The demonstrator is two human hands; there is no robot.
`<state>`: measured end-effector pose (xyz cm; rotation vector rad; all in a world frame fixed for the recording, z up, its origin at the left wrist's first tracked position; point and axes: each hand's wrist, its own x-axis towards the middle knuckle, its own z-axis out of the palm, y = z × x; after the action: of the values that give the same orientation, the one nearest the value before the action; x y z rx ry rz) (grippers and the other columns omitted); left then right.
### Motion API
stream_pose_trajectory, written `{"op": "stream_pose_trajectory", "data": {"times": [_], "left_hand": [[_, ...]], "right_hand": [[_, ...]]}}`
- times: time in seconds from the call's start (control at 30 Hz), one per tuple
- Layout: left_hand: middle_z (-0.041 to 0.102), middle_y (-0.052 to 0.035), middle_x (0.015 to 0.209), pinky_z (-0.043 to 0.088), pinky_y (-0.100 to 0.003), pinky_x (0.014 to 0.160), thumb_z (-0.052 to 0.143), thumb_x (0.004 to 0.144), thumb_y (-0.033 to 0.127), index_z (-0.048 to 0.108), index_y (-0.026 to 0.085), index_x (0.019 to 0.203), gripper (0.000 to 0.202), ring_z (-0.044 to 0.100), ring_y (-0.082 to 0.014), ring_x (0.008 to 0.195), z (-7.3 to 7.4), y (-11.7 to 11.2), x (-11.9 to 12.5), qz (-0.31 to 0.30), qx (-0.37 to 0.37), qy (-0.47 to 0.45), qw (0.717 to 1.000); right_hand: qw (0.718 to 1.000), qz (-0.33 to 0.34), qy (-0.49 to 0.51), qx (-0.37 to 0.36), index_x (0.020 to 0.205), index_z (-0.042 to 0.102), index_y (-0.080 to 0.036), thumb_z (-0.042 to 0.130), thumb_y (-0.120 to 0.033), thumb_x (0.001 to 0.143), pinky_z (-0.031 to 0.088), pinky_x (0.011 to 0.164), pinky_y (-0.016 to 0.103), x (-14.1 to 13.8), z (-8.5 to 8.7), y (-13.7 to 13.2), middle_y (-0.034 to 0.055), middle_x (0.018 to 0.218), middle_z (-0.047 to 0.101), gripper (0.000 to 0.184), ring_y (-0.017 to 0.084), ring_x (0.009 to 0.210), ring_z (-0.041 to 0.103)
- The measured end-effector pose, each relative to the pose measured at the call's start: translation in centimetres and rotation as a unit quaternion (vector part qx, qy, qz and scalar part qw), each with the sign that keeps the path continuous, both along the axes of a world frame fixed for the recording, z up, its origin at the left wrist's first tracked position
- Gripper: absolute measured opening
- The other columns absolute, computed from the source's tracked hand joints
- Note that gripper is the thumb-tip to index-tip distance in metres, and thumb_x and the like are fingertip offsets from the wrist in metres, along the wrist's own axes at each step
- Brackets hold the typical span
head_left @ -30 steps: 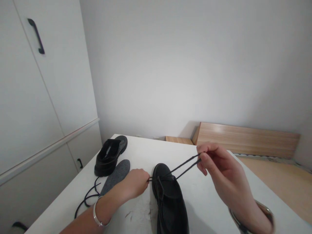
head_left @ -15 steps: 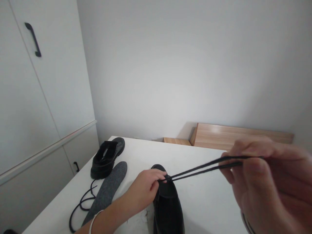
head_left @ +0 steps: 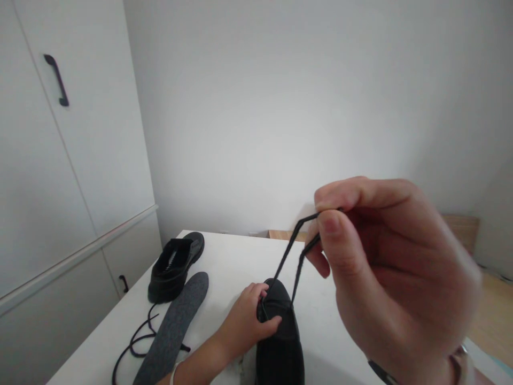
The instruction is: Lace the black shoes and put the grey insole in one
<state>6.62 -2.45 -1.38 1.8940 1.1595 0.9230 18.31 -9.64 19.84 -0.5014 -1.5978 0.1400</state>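
Observation:
A black shoe (head_left: 279, 355) stands on the white table in front of me, its toe pointing away. My left hand (head_left: 252, 315) grips its left side near the lacing, with the thumb lying over the tongue and the fingers at the edge. Two strands of a black shoelace (head_left: 295, 235) rise from the front of the shoe to my right hand (head_left: 385, 256). That hand is raised close to the camera and pinches both strands between thumb and fingers. Where the lace passes through the shoe is partly hidden by my left hand.
A second black shoe (head_left: 170, 272) stands at the table's left edge. Beside it lie a grey felt insole (head_left: 176, 321) and a loose black lace (head_left: 134, 342). White cabinets (head_left: 92, 160) rise on the left, and a wall stands behind the white table (head_left: 228, 256).
My right hand has moved left and up, and the lace strands now run steeper, bent and spread apart. My left hand has gone from pinching at the lace to holding the shoe's side.

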Motion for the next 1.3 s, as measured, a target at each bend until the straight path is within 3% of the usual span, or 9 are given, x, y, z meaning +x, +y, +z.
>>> {"op": "stream_pose_trajectory", "data": {"times": [0.2,0.47,0.67,0.8,0.9,1.0,1.13,1.2,1.3], "left_hand": [[0.063,-0.0059,0.105,0.046,-0.040,0.093,0.073,0.068,0.021,0.060,0.026,0.107,0.042,0.056,-0.0297,0.101,-0.1,0.1,0.1,0.003,0.026,0.012,1.000],[0.060,-0.0094,0.109,0.046,-0.041,0.095,0.068,0.075,0.024,0.057,0.019,0.118,0.045,0.056,-0.0281,0.103,0.6,-0.5,0.5,0.004,0.048,-0.051,0.998],[0.056,-0.0128,0.127,0.042,-0.043,0.101,0.075,0.073,0.034,0.047,0.019,0.133,0.068,0.052,-0.0293,0.116,0.4,-0.4,-0.4,-0.020,0.031,-0.075,0.996],[0.062,-0.0107,0.120,0.044,-0.039,0.096,0.069,0.081,0.042,0.055,0.018,0.124,0.051,0.057,-0.0259,0.108,0.8,0.0,-1.1,-0.067,0.011,-0.080,0.995],[0.066,-0.0076,0.109,0.044,-0.035,0.092,0.066,0.085,0.040,0.063,0.020,0.109,0.031,0.057,-0.0227,0.101,3.8,-0.2,-1.7,-0.059,0.066,-0.110,0.990],[0.066,-0.0060,0.100,0.046,-0.031,0.086,0.065,0.088,0.038,0.065,0.020,0.108,0.027,0.057,-0.0195,0.092,9.3,-1.1,-1.9,-0.040,0.133,-0.182,0.973],[0.069,-0.0037,0.095,0.049,-0.026,0.075,0.068,0.087,0.034,0.066,0.021,0.109,0.026,0.060,-0.0153,0.081,16.6,-2.4,-1.3,-0.038,0.224,-0.285,0.931],[0.070,-0.0022,0.087,0.051,-0.024,0.070,0.068,0.087,0.030,0.070,0.019,0.099,0.016,0.062,-0.0142,0.076,18.7,-2.8,-1.0,-0.040,0.257,-0.284,0.923],[0.070,-0.0003,0.075,0.052,-0.023,0.064,0.067,0.088,0.030,0.075,0.019,0.091,0.013,0.063,-0.0134,0.069,19.8,-2.8,-0.6,-0.033,0.283,-0.275,0.918]], "right_hand": [[0.999,0.039,-0.025,0.004,0.095,0.061,-0.024,0.060,-0.021,0.094,0.049,0.045,0.023,0.3,0.1,-0.5,0.0020,0.081,0.060,0.003,0.012,0.061,0.058],[0.999,0.036,-0.022,-0.004,0.096,0.060,-0.025,0.059,-0.020,0.094,0.050,0.047,0.023,0.5,-0.1,-0.4,0.0026,0.083,0.059,0.005,0.013,0.062,0.058],[1.000,0.006,-0.025,0.014,0.094,0.061,-0.024,0.059,-0.016,0.093,0.051,0.050,0.022,0.3,0.3,-0.1,0.0020,0.089,0.060,0.008,0.010,0.061,0.057],[0.999,-0.025,-0.023,0.043,0.093,0.060,-0.023,0.059,-0.014,0.093,0.051,0.053,0.022,0.5,0.5,1.3,0.0006,0.088,0.059,0.010,0.010,0.062,0.057],[0.998,-0.027,-0.017,0.047,0.093,0.060,-0.022,0.058,-0.015,0.093,0.052,0.054,0.022,0.8,0.5,2.6,-0.0002,0.084,0.058,0.007,0.010,0.064,0.059],[1.000,-0.013,-0.017,0.020,0.093,0.059,-0.020,0.058,-0.017,0.093,0.052,0.053,0.021,0.9,0.4,3.2,-0.0002,0.082,0.058,0.004,0.010,0.066,0.060],[0.999,0.006,-0.046,0.012,0.093,0.061,-0.020,0.058,-0.017,0.093,0.053,0.054,0.021,0.8,0.6,2.7,0.0002,0.082,0.059,0.004,0.011,0.070,0.062],[0.998,0.001,-0.057,0.024,0.092,0.062,-0.021,0.060,-0.017,0.092,0.054,0.055,0.021,0.9,0.7,2.2,0.0004,0.083,0.060,0.005,0.012,0.071,0.063],[0.998,-0.015,-0.038,0.040,0.092,0.064,-0.021,0.063,-0.015,0.091,0.054,0.054,0.022,1.2,0.8,1.7,0.0000,0.083,0.061,0.006,0.012,0.069,0.063]]}}
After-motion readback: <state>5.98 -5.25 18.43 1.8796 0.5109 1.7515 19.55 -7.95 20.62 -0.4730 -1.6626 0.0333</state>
